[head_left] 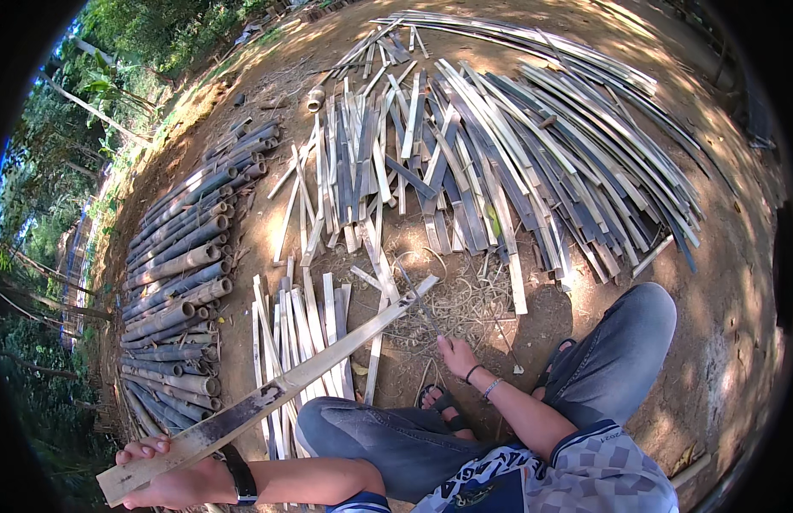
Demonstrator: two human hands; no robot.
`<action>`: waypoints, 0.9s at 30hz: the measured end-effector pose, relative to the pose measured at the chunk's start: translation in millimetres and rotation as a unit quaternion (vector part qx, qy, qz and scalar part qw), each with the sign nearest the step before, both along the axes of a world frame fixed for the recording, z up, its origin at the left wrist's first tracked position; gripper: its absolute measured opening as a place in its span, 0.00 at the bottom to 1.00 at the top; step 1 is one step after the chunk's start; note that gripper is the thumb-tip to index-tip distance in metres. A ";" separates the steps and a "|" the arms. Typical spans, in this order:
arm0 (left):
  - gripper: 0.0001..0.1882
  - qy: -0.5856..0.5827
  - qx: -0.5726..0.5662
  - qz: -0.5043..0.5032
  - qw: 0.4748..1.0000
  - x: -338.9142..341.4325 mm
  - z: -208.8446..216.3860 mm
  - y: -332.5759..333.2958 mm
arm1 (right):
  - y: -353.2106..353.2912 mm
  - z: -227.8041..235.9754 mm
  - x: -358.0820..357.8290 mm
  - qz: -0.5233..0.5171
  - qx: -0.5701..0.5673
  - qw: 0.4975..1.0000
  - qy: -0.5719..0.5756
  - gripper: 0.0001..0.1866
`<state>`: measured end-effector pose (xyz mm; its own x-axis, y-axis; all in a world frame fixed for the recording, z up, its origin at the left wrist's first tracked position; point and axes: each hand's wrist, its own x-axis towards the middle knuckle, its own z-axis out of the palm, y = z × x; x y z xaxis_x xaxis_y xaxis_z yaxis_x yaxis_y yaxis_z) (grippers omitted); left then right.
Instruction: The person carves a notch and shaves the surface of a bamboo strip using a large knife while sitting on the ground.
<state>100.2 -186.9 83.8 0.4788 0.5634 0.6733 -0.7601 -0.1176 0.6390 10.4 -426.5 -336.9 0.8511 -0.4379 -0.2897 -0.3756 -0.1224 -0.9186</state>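
My left hand [170,479] grips the near end of a long split bamboo strip [328,352]. The strip slants up and to the right across my left knee, pale along most of its length with a dark patch near the middle. My right hand [456,356] is closed around the handle of a knife [425,309], its thin dark blade pointing up and left. The blade crosses the strip near its far end; whether it cuts in, I cannot tell. Curled shavings [465,291] lie on the ground around the strip's far end.
A big spread of split bamboo strips [516,162] covers the ground ahead. Several pale strips [307,325] lie beside my left knee. Cut bamboo poles [179,274] are stacked at the left. A thin stick [506,342] lies right of my right hand. Trees [55,171] stand beyond.
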 end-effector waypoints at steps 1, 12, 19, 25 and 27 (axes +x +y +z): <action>0.34 -0.003 0.002 0.006 1.000 -0.9 0.6 3.3 | -5.2 0.9 2.6 0.008 0.012 0.999 0.033 0.27; 0.33 -0.001 -0.003 0.015 1.000 -2.3 1.3 -3.8 | -11.3 -47.9 0.6 -0.025 0.024 0.998 0.058 0.26; 0.33 -0.010 0.023 -0.009 1.000 -5.6 1.4 -2.0 | 12.4 -39.7 1.0 0.015 0.025 0.999 -0.035 0.27; 0.33 -0.019 0.033 -0.009 0.999 -7.8 2.5 -9.1 | 4.5 -16.4 8.7 0.000 0.042 0.997 -0.069 0.26; 0.33 -0.020 0.041 -0.020 0.999 -12.6 6.3 -13.1 | -5.1 -29.0 10.5 -0.065 0.178 0.980 0.056 0.26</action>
